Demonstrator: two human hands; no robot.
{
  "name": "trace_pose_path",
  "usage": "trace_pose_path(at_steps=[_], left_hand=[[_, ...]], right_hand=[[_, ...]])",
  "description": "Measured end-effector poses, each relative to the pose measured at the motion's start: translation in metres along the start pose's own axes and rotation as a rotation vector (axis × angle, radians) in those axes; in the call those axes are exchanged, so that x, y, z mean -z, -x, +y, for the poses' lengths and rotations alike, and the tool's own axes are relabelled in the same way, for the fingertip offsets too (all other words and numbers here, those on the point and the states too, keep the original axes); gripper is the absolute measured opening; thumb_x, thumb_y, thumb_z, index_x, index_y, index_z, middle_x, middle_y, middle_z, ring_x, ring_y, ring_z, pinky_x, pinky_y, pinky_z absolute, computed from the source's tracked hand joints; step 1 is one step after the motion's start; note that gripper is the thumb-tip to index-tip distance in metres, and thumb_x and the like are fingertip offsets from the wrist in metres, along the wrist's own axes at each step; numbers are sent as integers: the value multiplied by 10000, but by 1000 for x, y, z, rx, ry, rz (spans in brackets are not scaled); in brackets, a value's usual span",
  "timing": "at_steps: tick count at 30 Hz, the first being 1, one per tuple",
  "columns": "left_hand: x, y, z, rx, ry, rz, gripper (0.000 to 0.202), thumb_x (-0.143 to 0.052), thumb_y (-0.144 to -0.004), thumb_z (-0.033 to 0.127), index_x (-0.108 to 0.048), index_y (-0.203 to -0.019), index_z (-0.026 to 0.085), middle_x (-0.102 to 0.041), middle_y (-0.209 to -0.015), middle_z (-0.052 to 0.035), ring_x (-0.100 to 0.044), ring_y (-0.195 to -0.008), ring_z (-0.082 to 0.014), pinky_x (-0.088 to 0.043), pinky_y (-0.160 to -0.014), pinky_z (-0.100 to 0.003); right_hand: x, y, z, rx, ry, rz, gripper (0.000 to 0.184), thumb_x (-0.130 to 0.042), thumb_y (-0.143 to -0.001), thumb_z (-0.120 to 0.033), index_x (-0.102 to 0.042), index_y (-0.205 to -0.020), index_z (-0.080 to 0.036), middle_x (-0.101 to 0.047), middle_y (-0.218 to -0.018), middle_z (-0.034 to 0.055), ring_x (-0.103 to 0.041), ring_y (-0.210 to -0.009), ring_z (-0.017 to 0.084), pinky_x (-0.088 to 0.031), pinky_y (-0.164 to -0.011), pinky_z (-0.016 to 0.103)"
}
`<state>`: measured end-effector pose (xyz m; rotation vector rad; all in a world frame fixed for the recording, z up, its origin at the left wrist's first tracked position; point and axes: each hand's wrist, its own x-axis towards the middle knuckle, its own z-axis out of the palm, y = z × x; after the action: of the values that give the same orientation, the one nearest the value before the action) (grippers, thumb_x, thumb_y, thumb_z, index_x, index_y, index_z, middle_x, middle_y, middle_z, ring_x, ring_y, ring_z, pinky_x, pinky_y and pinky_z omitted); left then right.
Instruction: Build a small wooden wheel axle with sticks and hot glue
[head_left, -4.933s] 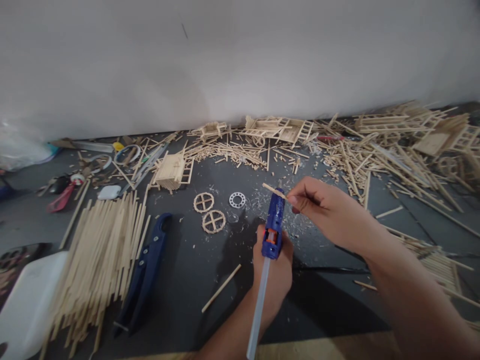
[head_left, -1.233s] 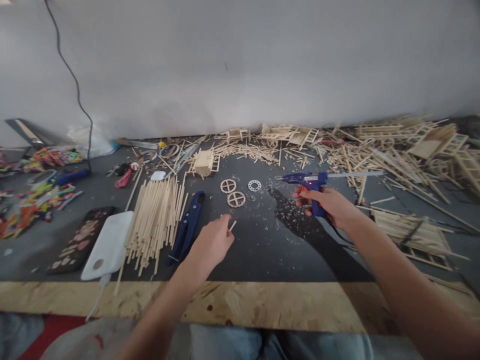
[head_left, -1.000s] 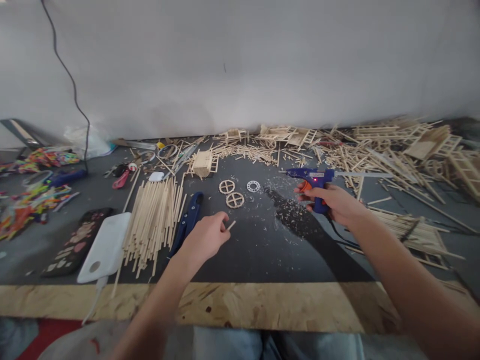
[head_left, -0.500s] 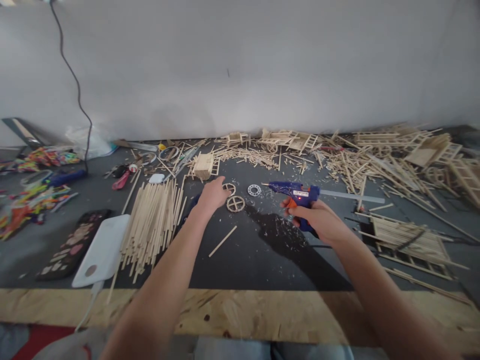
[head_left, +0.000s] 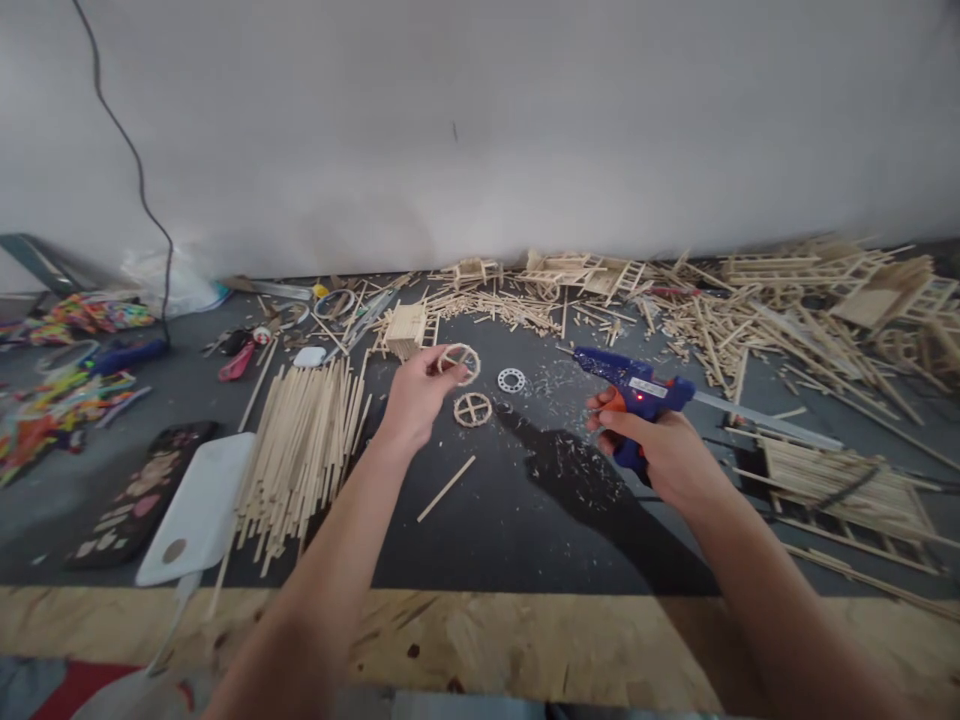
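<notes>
Fingers [head_left: 452,374], left hand [head_left: 414,394]: narrow pinch on wheel [head_left: 478,367]

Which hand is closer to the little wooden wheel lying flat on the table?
Left. The left hand is just up and left of the flat wheel, holding a second wheel. The right hand is farther off to the right, holding the blue glue gun.

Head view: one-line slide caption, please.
Left hand pinching a pale round wooden wheel, right hand gripping a blue plastic glue gun, above a dark tabletop.

Forearms [head_left: 341,545] and hands [head_left: 414,398] are bare, trousers [head_left: 465,706] pale blue.
</notes>
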<state>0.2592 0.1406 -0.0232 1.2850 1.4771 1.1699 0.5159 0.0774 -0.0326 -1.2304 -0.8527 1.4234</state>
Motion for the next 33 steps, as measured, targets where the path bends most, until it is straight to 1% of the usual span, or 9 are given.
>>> trace_pose_path(at_steps=[3,5,7,13,19,24,28,30,33], left_hand=[[-20,36,11,156,388,-203,278,-706,-714,238,-685,-989,198,-685,-878,-32,-655,-811,-153,-504,-800,-299],[-33,58,18,215,551,-229,228,-711,-705,201,-699,-931,181,-690,-842,-26,-655,-778,-133,-508,-807,-287],[-45,73,22,271,620,-260,208,-700,-708,180,-704,-915,161,-696,-828,-33,-657,-755,-131,-518,-785,-278],[-61,92,22,356,713,-228,166,-705,-683,162,-699,-848,146,-702,-757,-32,-655,-673,-128,-541,-708,-274],[-64,99,23,309,705,-182,136,-695,-705,186,-702,-837,157,-705,-738,-28,-663,-661,-133,-547,-715,-286],[-68,100,20,272,693,-84,114,-681,-731,200,-700,-841,176,-705,-728,-13,-664,-660,-122,-533,-706,-262],[-68,98,16,224,628,-43,107,-680,-734,210,-703,-838,197,-712,-793,-28,-660,-752,-146,-523,-764,-305],[-65,97,12,113,503,-47,92,-682,-734,205,-719,-817,222,-704,-896,-40,-643,-820,-155,-518,-751,-293],[-58,97,6,-215,203,-70,138,-667,-757,185,-742,-828,277,-658,-1013,-44,-616,-875,-162,-512,-711,-282]], right_hand=[[-6,6,0,17,9,29,248,-779,-604,-274,-642,-788,-180,-663,-831,27,-552,-572,108,-449,-521,257],[-12,9,2,25,10,17,278,-794,-586,-283,-641,-797,-186,-661,-818,15,-540,-560,103,-453,-537,261],[-17,13,5,16,16,-8,307,-806,-571,-305,-645,-804,-187,-657,-784,5,-540,-563,106,-461,-554,266],[-25,18,9,-27,22,-40,312,-813,-563,-320,-647,-790,-185,-656,-709,-8,-562,-585,132,-478,-601,286],[-20,19,14,14,-44,-43,256,-759,-652,-360,-635,-810,-202,-621,-666,-20,-561,-550,128,-477,-555,278],[-19,19,14,24,-110,-92,242,-760,-656,-305,-615,-819,-201,-605,-722,-24,-529,-529,95,-453,-493,245],[-19,20,14,14,-98,-94,237,-760,-660,-289,-603,-819,-210,-599,-683,-32,-537,-524,101,-433,-456,235],[-19,19,15,0,-81,-82,228,-753,-667,-298,-608,-822,-215,-602,-659,-30,-558,-538,117,-442,-466,242],[-18,17,16,4,-76,-35,232,-754,-651,-299,-622,-822,-214,-640,-741,-9,-602,-600,138,-495,-574,280]])
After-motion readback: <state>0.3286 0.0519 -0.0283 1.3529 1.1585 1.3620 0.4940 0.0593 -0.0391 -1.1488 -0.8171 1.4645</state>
